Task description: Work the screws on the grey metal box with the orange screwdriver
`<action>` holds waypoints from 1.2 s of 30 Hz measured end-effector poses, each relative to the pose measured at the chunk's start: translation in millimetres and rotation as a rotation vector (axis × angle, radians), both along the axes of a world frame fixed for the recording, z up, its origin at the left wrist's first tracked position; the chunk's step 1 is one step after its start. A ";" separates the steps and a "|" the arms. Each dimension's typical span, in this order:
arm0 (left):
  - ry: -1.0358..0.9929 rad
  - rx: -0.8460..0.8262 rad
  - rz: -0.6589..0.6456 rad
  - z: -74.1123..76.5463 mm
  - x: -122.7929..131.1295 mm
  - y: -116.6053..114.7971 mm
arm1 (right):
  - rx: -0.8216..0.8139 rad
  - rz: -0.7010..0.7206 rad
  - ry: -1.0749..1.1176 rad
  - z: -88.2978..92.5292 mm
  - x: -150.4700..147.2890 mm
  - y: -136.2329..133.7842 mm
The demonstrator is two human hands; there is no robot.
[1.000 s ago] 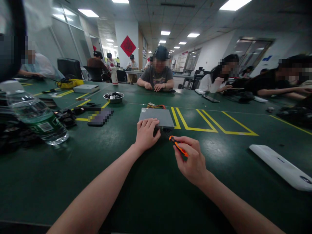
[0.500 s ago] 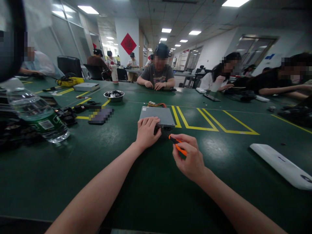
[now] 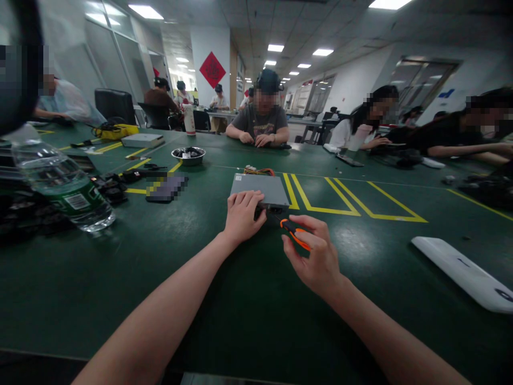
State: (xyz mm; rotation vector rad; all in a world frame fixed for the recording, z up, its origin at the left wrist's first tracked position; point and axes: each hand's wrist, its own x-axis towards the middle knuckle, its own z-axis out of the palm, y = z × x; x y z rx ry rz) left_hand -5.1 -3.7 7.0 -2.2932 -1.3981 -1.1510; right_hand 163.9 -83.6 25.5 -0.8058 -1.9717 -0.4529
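A flat grey metal power supply unit (image 3: 260, 187) lies on the green table, a bundle of coloured wires (image 3: 259, 171) at its far edge. My left hand (image 3: 244, 214) is closed over its near left corner, fingers on top and thumb against the front side. In my right hand (image 3: 315, 254) is a screwdriver (image 3: 294, 233) with an orange and black handle. Its thin shaft points at the front side of the unit, near the dark socket. Whether the tip touches the unit is too small to tell. The thumb sits a little apart from the handle.
To the left stand a water bottle (image 3: 72, 187), a dark phone (image 3: 166, 189) and a metal bowl (image 3: 188, 155) of small parts. A white case-like object (image 3: 460, 270) lies at the right. A person (image 3: 258, 117) sits opposite; yellow tape lines (image 3: 328, 211) mark the table.
My right thumb and fingers have loosened and shifted around the screwdriver handle, which has moved slightly to the right. My left hand stays on the power supply unit.
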 end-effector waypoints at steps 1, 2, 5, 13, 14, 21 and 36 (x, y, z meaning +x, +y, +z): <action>-0.002 0.000 0.001 0.0 0.0 0.0 | 0.015 -0.020 -0.014 0.3 0.1 0.1; -0.003 -0.001 0.001 0.1 0.1 0.0 | 0.030 -0.034 -0.024 0.4 0.0 0.2; -0.006 -0.010 0.005 0.4 0.1 -0.1 | 0.026 -0.032 0.012 -0.5 -2.0 0.6; 0.007 -0.018 0.000 1.7 0.3 -0.8 | 0.012 -0.022 0.002 2.2 -1.8 1.0; 0.005 -0.017 0.000 1.5 0.3 -0.6 | 0.027 -0.041 -0.012 2.7 -1.4 0.8; 0.004 -0.001 -0.002 0.6 -0.2 0.0 | 0.010 0.025 0.087 3.2 -1.5 1.5; 0.002 -0.011 0.004 1.0 0.6 -0.1 | -0.003 -0.060 0.011 4.9 0.7 3.5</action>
